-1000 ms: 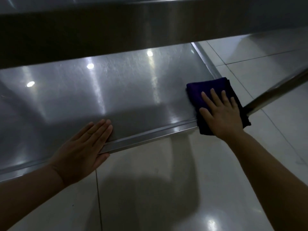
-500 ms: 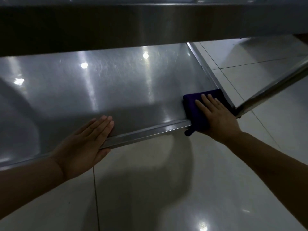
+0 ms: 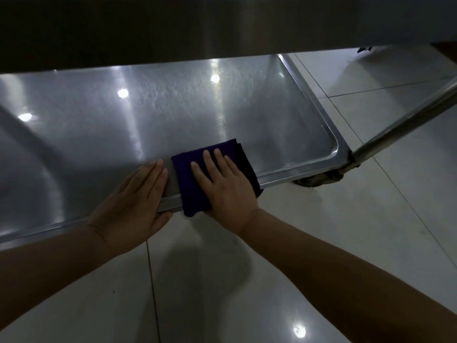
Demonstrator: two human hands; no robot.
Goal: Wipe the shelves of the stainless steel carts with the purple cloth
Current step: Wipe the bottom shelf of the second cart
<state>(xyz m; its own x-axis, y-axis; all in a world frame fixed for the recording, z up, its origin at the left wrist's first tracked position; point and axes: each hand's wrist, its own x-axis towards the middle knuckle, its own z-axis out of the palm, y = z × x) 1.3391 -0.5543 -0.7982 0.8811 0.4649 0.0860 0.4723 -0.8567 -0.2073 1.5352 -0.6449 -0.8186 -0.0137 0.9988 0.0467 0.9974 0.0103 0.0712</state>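
Observation:
The lower shelf (image 3: 188, 112) of a stainless steel cart fills the middle of the view, shiny and scratched. A folded purple cloth (image 3: 190, 184) lies over the shelf's front rim, partly hanging off the edge. My right hand (image 3: 227, 186) lies flat on the cloth with fingers spread, pressing it onto the shelf. Just left of the cloth, my left hand (image 3: 138, 201) rests flat on the rim, fingers together, holding nothing.
The cart's upper shelf (image 3: 222, 26) overhangs across the top of the view. A steel leg (image 3: 405, 120) runs diagonally at the right to the shelf's corner, with a caster (image 3: 319, 179) under it. White glossy floor tiles (image 3: 272, 280) lie in front and to the right.
My right hand has slid the purple cloth left along the front rim, away from the right corner, until it sits beside my left hand. The view has shifted right.

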